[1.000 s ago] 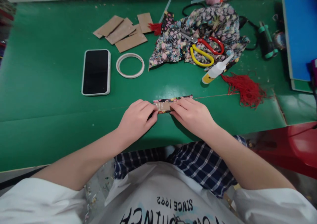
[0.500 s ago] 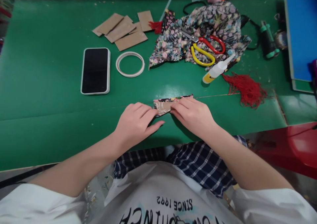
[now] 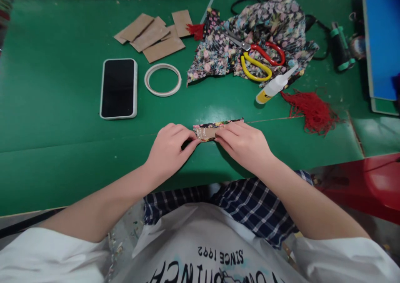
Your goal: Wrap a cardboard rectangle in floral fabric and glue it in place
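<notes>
Your brown cardboard strip point(image 3: 206, 133), edged with dark floral fabric point(image 3: 212, 124), looks shiny toward its left end. It lies on the green table point(image 3: 78, 158) between your hands, your left hand point(image 3: 168, 149) pinching its left end and your right hand point(image 3: 245, 143) gripping farther right. Your right fingers hide much of that side.

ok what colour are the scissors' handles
One handle is red, the other yellow, shown best in the head view.
</notes>
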Demonstrator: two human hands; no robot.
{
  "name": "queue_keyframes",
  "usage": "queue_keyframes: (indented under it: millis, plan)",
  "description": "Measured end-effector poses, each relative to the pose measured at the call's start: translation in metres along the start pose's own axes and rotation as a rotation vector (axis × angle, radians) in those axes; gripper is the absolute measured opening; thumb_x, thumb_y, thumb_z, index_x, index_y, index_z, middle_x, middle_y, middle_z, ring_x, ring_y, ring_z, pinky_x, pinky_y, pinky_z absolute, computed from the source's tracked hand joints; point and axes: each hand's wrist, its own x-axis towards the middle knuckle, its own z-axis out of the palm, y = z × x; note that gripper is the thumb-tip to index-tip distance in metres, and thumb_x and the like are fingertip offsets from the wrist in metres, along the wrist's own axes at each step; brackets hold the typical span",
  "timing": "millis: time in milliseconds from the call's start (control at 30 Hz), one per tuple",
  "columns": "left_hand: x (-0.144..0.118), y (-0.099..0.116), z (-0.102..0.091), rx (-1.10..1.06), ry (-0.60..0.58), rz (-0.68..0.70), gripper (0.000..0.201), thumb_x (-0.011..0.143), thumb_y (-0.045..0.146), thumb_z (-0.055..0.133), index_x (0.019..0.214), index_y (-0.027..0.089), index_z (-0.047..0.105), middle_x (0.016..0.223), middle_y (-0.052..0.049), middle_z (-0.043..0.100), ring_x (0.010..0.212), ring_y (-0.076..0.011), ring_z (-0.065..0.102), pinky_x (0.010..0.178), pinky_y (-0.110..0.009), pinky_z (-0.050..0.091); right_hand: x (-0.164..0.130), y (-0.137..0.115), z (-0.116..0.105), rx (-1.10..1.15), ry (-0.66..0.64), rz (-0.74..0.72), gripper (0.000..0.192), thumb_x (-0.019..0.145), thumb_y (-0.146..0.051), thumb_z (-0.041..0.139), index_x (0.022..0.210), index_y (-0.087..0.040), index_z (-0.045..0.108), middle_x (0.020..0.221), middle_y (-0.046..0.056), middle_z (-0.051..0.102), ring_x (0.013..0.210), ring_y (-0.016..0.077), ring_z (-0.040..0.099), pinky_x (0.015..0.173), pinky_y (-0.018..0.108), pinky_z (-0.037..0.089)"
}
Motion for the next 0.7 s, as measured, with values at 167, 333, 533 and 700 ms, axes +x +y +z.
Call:
queue_keyframes:
  millis: [167,333,533,700]
  plan:
    - [0.0004,-0.0006,0.0017,0.028,-0.029,-0.069,0.02,0.087,0.032,0.054,0.075,0.017,0.058,0.075,-0.002,0.06,0.072,-0.0163,0.05,0.068,-0.031,0.038,-0.0005,0.0007,0.0009,-0.01,-0.014,0.01,0.027,0.09,-0.02,0.041,0.088,-0.014,0.067,0.078,0.007,0.065,0.079,0.017,0.057,0.071,0.03,0.044]
    - [0.0015,-0.0001,0.002,0.034,-0.032,-0.099,0.02,0.086,0.033,0.055,0.074,0.017,0.059,0.073,-0.002,0.059,0.071,-0.0163,0.049,0.068,-0.032,0.037,-0.0011,0.0009,0.0008,-0.017,-0.02,0.015,0.025,0.089,-0.017,0.042,0.087,-0.015,0.067,0.077,0.006,0.065,0.078,0.0169,0.057,0.07,0.029,0.043]
    - [0.0026,-0.0003,0.0025,0.06,-0.033,-0.121,0.02,0.085,0.033,0.056,0.071,0.018,0.059,0.072,-0.002,0.059,0.071,-0.0165,0.049,0.068,-0.032,0.037,-0.0014,0.001,0.0028,-0.022,-0.009,0.026,0.025,0.088,-0.016,0.042,0.086,-0.015,0.067,0.077,0.005,0.064,0.078,0.0167,0.057,0.071,0.029,0.043]
    - [0.0029,0.0,0.0024,0.082,-0.029,-0.127,0.022,0.085,0.034,0.057,0.07,0.018,0.057,0.071,-0.001,0.058,0.07,-0.0159,0.048,0.067,-0.031,0.037,-0.0015,0.0008,0.0022,-0.055,0.006,0.011,0.026,0.09,-0.017,0.039,0.091,-0.015,0.065,0.079,0.006,0.063,0.078,0.0166,0.056,0.073,0.028,0.045]
